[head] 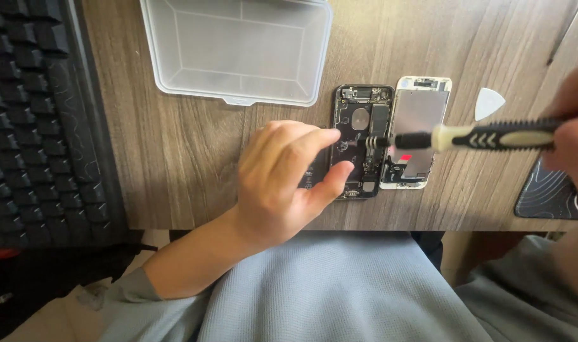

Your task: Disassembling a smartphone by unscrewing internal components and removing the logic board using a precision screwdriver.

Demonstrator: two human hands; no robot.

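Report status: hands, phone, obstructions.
Left hand steadying opened phone. Right hand gripping screwdriver, tip over phone internals. Detached screen alongside; nothing blocking.

1. This looks like a home or office desk used as a small electronics repair spot, seen from a seated person's view.
2. The desk (175, 145) has a grey-brown wood-grain top, with a black keyboard (35, 120) at its left end.
3. An opened phone body (360, 136) lies beside its detached screen panel (419, 117), circuit parts exposed.
4. Repair gear surrounds it: a clear plastic parts box (238, 47), a white triangular pry pick (489, 103) and a precision screwdriver (479, 136).
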